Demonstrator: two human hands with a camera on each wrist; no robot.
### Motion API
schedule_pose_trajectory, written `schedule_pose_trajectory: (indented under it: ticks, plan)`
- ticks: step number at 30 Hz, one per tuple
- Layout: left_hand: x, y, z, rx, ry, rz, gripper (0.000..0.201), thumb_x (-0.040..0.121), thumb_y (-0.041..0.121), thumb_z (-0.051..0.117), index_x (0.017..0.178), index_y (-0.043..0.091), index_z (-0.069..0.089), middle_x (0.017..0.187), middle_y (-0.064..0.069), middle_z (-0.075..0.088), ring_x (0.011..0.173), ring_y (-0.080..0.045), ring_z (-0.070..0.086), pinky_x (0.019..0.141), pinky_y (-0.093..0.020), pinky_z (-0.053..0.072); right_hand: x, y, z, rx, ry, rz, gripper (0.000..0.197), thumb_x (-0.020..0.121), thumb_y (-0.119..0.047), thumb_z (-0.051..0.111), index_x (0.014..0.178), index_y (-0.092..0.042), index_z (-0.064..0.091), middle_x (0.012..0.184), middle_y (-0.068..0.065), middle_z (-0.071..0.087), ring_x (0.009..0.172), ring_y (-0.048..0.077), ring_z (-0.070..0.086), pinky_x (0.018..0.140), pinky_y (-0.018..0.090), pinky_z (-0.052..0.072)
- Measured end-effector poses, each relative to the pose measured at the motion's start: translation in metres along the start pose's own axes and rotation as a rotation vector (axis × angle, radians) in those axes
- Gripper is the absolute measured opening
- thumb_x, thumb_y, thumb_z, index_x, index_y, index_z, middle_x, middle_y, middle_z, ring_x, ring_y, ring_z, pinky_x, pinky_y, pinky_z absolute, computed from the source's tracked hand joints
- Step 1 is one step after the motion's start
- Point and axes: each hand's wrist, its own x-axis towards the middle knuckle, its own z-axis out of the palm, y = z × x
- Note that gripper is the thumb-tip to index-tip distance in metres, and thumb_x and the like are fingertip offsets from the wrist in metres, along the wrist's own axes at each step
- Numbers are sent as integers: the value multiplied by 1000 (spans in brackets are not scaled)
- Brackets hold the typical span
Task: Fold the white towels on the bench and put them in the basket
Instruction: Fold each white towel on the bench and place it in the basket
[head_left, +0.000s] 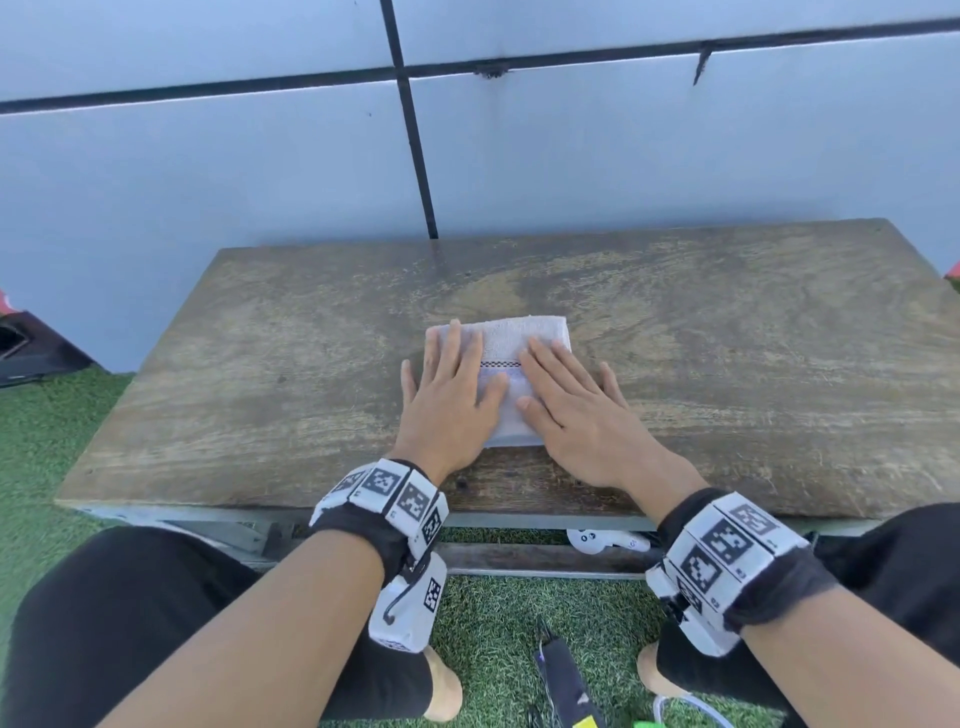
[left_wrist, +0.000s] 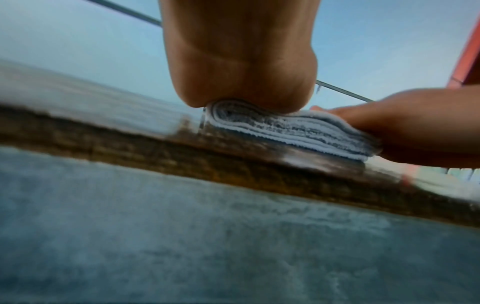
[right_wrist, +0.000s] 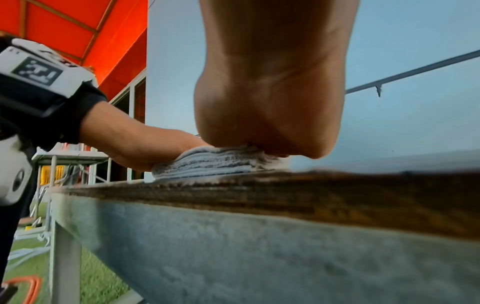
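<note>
A white towel (head_left: 511, 343), folded into a small thick square with a thin red stitched line, lies near the front middle of the wooden bench (head_left: 260, 364). My left hand (head_left: 449, 384) lies flat on its left half, fingers straight. My right hand (head_left: 566, 395) presses flat on its right half. In the left wrist view the towel (left_wrist: 291, 131) shows as several stacked layers under my left palm (left_wrist: 241, 78), with the right hand (left_wrist: 415, 127) at its far side. The right wrist view shows the same stack (right_wrist: 213, 164) under my right palm (right_wrist: 270, 115). No basket is in view.
A pale panelled wall (head_left: 208, 171) stands right behind the bench. Green artificial turf (head_left: 47, 426) surrounds it. A white controller (head_left: 602, 540) lies under the bench front. A dark object (head_left: 31, 348) sits at far left. My knees are against the front edge.
</note>
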Motion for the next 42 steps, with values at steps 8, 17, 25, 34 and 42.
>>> schedule_pose_trajectory:
  ticks: [8,17,25,34,42]
  plan:
    - [-2,-5,-1,44,-21,-22,68,100,63,19,160,36,-1,166,11,-18,153,-19,-19,123,-52,-10,4,-2,-2,-44,-25,77,65,102,-57,10,158,-31,-11,162,-21,-22,147,-3,-24,121,48,-15]
    - [-5,-3,-1,-170,-26,-214,58,105,51,13,157,42,-10,167,-2,-19,153,-19,-19,123,-44,-13,-2,4,-7,-54,-40,127,63,103,-56,14,157,-37,-12,160,-25,-21,152,10,-15,122,49,-12]
    - [-8,0,-3,-230,47,-349,83,100,61,33,158,10,6,164,-15,-22,153,-27,-17,125,-41,-6,-7,6,-3,43,54,178,67,104,-51,18,159,-26,-11,163,-9,-26,153,7,-11,123,47,-9]
    - [2,10,-34,-238,157,-251,25,79,33,65,82,10,57,96,-8,62,91,-29,61,81,-38,52,-1,7,1,74,117,177,59,102,-53,32,153,-23,25,168,2,-10,154,23,8,122,53,-4]
    - [-11,32,-61,-765,231,-148,20,86,11,63,106,12,58,89,-2,64,59,-9,52,43,-14,37,3,-3,-14,415,286,159,33,108,-36,25,90,-31,52,112,-1,55,117,23,46,104,43,30]
